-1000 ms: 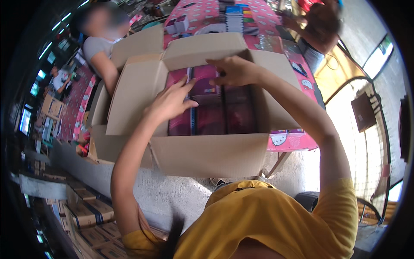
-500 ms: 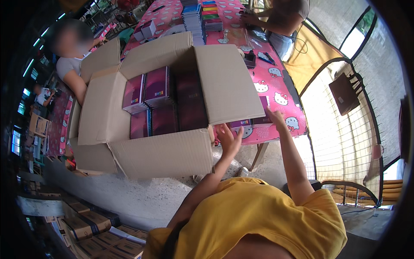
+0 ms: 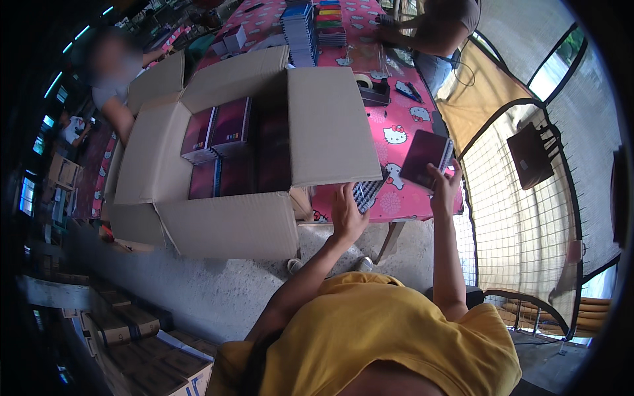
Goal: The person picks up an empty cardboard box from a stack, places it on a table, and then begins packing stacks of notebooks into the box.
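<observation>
My right hand (image 3: 445, 187) grips a dark purple spiral notebook (image 3: 422, 156) by its near edge and holds it up over the table's right side. My left hand (image 3: 349, 216) is closed on a small stack of spiral notebooks (image 3: 370, 193), tilted so that their bindings show. The box flap hides part of that stack and some of the fingers. To the left stands an open cardboard box (image 3: 228, 228), holding several stacks of purple notebooks (image 3: 231, 122).
The table's pink patterned cloth (image 3: 396, 204) runs away from me. Farther back are a tall notebook stack (image 3: 298, 39) and a tape dispenser (image 3: 373, 91). One person works at the far right, another behind the box. Cartons (image 3: 142, 363) are piled at lower left.
My right hand has lifted a notebook from beside the box flap. My left hand has closed on the remaining stack, which is now tilted. The view has shifted slightly.
</observation>
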Available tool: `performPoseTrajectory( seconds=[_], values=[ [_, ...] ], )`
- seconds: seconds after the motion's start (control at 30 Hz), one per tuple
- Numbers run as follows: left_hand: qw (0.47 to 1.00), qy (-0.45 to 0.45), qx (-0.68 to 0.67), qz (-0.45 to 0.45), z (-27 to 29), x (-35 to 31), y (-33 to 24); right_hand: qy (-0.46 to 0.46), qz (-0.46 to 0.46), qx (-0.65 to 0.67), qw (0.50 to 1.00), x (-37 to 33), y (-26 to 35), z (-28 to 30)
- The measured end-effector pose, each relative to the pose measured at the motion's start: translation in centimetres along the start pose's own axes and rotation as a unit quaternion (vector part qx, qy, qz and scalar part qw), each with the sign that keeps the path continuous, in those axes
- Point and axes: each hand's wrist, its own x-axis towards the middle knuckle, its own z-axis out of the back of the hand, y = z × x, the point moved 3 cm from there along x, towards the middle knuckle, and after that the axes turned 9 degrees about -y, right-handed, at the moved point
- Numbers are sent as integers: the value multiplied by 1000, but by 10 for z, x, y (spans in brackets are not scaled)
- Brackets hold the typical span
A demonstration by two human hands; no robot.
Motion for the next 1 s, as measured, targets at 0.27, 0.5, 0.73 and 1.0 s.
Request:
performPoseTrajectory(
  seconds=[0.27, 0.5, 0.73, 1.0],
  values=[
    [990, 120, -41, -67, 110, -35, -5, 463, -136, 230, 845, -49, 137, -108],
    [988, 34, 126, 77, 229, -108, 53, 440, 177, -359, 804, -120, 155, -292],
    [900, -268, 105, 326, 416, -176, 119, 434, 535, -464, 557, -119, 67, -379],
    [755, -625, 1, 197, 580, -150, 119, 345, 445, -741, 367, -171, 45, -402]
  ],
)
